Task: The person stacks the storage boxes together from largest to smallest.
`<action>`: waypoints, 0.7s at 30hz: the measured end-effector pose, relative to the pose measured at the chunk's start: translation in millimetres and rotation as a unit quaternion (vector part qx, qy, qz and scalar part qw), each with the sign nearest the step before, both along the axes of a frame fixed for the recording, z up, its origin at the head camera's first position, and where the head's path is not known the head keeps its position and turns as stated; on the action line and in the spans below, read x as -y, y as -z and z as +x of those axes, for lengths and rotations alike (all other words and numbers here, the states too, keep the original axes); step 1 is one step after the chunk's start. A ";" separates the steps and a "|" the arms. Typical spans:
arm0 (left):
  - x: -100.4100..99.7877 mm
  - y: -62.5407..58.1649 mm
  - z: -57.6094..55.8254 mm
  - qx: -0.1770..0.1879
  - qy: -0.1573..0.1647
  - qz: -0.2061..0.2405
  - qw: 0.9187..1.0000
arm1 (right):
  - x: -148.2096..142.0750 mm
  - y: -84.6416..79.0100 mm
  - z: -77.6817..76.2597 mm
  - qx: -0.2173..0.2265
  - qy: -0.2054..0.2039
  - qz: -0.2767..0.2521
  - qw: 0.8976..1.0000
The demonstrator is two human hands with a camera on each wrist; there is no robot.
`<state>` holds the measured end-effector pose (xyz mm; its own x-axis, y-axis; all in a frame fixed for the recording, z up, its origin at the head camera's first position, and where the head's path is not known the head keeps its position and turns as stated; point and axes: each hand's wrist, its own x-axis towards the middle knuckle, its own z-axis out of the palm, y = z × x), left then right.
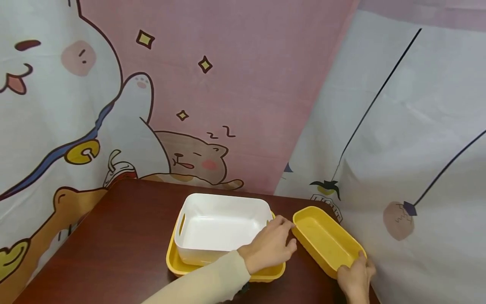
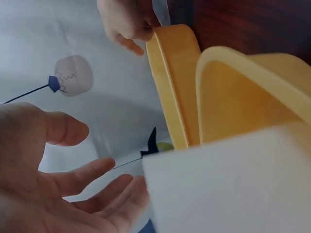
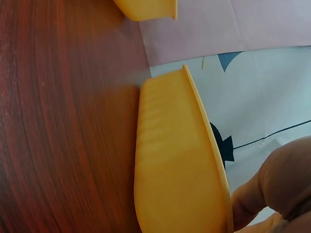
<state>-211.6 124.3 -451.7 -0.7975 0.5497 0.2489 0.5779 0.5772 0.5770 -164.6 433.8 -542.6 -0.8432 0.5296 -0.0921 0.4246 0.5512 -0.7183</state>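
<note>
A narrow yellow plastic bin (image 1: 322,238) sits at the right of the dark table, set at a slant. My right hand (image 1: 355,276) pinches its near-end rim; in the right wrist view the thumb and fingers (image 3: 248,201) meet that rim. My left hand (image 1: 271,244) reaches over the right side of a white basket (image 1: 224,232) with handle slots, fingers loosely spread, fingertips close to the narrow bin's far left corner. In the left wrist view this hand (image 2: 73,170) holds nothing. Under the white basket is a larger yellow bin (image 1: 174,259), which holds it.
The dark wooden table (image 1: 114,236) extends to the left of the stacked bins. A patterned cloth (image 1: 243,84) hangs behind the table, and its right part (image 1: 417,169) comes down right beside the narrow bin and my right hand.
</note>
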 end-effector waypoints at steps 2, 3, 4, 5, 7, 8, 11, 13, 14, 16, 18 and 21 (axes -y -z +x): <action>-9.6 2.2 -2.8 0.015 0.005 -0.005 1.000 | -2.8 -2.1 -0.7 0.008 -0.011 0.015 1.000; -13.7 3.3 -4.1 0.023 0.005 -0.008 1.000 | -3.6 -3.2 -1.3 0.011 -0.014 0.020 1.000; -17.5 4.5 -5.3 0.030 0.005 -0.011 0.999 | -4.5 -4.0 -1.8 0.011 -0.018 0.028 0.999; -20.3 6.3 -6.6 0.035 0.004 -0.015 0.999 | -4.4 -3.2 -2.6 0.011 -0.023 0.034 0.999; -26.5 9.2 -8.8 0.037 0.001 -0.020 0.999 | -4.2 -2.4 -4.1 0.011 -0.029 0.046 0.998; -29.8 9.6 -9.3 0.038 -0.002 -0.026 0.999 | -4.7 -2.0 -4.5 0.009 -0.032 0.052 0.998; -41.4 9.3 -9.4 0.046 -0.009 -0.045 0.998 | -7.5 -1.2 -4.7 0.011 -0.036 0.057 0.998; -49.3 8.0 -7.8 0.065 -0.017 -0.056 0.996 | -9.3 -1.5 -4.6 0.011 -0.037 0.060 0.997; -52.8 7.4 -6.6 0.078 -0.023 -0.062 0.995 | -10.3 -1.8 -4.5 0.010 -0.039 0.059 0.997; -59.3 6.9 -3.6 0.108 -0.041 -0.067 0.991 | -11.3 -2.5 -5.2 0.012 -0.039 0.056 0.998; -64.4 7.1 -1.0 0.141 -0.062 -0.066 0.986 | -12.5 -2.9 -5.9 0.016 -0.042 0.054 0.998; -70.2 7.8 2.0 0.162 -0.090 -0.077 0.980 | -13.8 -2.7 -6.6 0.018 -0.041 0.055 0.997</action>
